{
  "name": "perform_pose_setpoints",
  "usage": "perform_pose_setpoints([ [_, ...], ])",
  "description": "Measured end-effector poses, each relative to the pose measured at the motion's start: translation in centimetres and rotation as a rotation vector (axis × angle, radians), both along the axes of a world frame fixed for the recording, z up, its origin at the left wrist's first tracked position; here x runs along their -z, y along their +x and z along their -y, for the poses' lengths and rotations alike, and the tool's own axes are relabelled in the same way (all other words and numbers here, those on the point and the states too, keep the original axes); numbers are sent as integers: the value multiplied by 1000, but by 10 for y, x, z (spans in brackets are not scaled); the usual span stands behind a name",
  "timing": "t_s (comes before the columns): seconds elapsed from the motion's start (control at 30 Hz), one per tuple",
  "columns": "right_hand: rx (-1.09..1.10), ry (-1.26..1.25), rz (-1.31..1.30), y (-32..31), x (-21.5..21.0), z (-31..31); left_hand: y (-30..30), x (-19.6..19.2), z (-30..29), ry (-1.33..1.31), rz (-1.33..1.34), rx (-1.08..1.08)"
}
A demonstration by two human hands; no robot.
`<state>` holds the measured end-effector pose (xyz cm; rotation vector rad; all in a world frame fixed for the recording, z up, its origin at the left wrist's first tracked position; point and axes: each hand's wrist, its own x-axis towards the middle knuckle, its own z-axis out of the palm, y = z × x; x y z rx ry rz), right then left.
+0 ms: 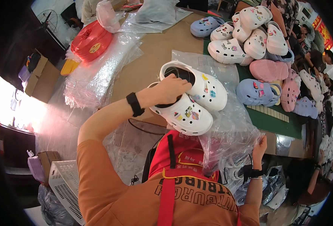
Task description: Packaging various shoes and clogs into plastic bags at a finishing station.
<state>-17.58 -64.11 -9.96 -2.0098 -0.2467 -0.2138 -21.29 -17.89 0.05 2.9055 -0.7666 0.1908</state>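
A pair of white clogs with holes and colourful charms is in front of me, toes pointing right. My left hand [172,89] grips the two together at their inner sides, fingers partly inside the openings. One white clog [210,90] lies farther from me, the other white clog [191,116] nearer. A clear plastic bag [230,130] spreads under and beside their toes and hangs over the table's near edge. At its right end, my right hand [259,147] is closed on the bag's edge. How far the toes reach into the bag, I cannot tell.
Beyond the bag, more white clogs [232,51], blue clogs [255,92] and pink clogs [270,69] crowd the green mat [294,128]. At left lie clear bags [95,81] and a red twine roll [92,41]. A white basket [64,184] stands below. Other people sit far right.
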Motion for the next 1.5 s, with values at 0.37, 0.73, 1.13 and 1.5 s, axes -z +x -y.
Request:
perform_pose_setpoints([
  [0.37, -203, -188, 165, 13, -31, -32, -11, -5, 2, -68, 52, -56],
  [0.73, -342, 212, -500, 23, -153, -59, -18, -6, -66, -508, -163, -73],
  [1.13, -328, 364, -353, 121, -196, -171, -113, -64, -166, -1618, 129, -641],
  [1.5, -724, 437, -302, 77, -229, -216, -161, -83, -198, -1754, 312, -605],
])
